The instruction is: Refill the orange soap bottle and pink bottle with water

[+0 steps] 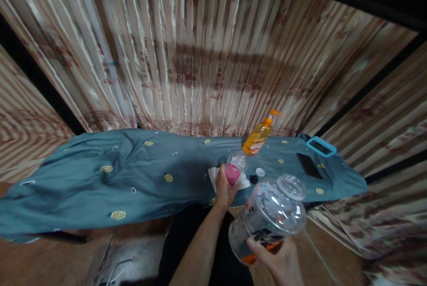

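My left hand (224, 188) is closed around a small clear bottle with a pink label (232, 174), over some white tissue (245, 183) on the cloth. Close to my body, my right hand (278, 259) grips a large clear plastic jar (267, 215) with a black and orange label. The jar is tilted, its round top facing away from me to the upper right. A small white cap (260, 172) and a small black cap (254, 179) lie between the bottle and the jar.
A pump bottle of orange liquid (257, 138) stands behind the pink-labelled bottle. To the right lie a dark phone (309, 166) and a blue-framed object (320, 147). A grey-green cloth (187, 161) covers the bench. A pleated curtain (187, 54) hangs behind, with dark poles at both sides.
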Demonstrator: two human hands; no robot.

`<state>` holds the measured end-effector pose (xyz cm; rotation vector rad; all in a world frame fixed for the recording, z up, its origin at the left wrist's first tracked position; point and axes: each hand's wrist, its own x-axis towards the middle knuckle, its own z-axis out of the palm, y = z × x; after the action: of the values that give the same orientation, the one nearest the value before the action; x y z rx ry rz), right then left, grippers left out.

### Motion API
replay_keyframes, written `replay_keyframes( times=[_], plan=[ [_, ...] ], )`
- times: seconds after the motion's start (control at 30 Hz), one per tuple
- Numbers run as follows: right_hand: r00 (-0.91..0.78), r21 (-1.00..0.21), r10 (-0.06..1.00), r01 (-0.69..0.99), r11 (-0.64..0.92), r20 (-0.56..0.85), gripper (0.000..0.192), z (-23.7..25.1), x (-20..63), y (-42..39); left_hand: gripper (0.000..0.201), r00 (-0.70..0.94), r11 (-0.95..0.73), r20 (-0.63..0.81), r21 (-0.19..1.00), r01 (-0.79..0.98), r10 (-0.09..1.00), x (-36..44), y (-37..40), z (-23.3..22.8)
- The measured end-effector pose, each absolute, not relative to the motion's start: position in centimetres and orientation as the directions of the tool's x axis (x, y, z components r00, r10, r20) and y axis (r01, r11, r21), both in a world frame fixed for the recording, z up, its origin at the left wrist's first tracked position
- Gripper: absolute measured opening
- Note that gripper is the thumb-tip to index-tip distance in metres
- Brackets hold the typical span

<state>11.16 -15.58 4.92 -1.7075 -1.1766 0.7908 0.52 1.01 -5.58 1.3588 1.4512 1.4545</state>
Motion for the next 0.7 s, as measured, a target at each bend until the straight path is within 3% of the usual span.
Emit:
replay_keyframes(
  times=[0.13,0.4,0.7],
  plan=[
    [0.433,-0.903,0.901,0.379,-0.200,-0.018,0.049,3.6,12.0,-15.8,0.094,-0.235,-0.155,0.208,0.961,0.228,0.949,0.7,1.1,-6.2],
    [0.424,-0.892,0.905,0.395,-0.218,-0.034,0.061,2.1,12.9,-15.3,0.098,-0.232,-0.146,0.197,0.964,0.221,0.952,0.4,0.9,-5.8],
    [0.431,-0.867,0.901,0.430,-0.251,-0.047,0.058,1.3,13.8,-14.7,0.093,-0.223,-0.168,0.235,0.945,0.281,0.946,-1.5,-0.1,-4.0]
  ],
)
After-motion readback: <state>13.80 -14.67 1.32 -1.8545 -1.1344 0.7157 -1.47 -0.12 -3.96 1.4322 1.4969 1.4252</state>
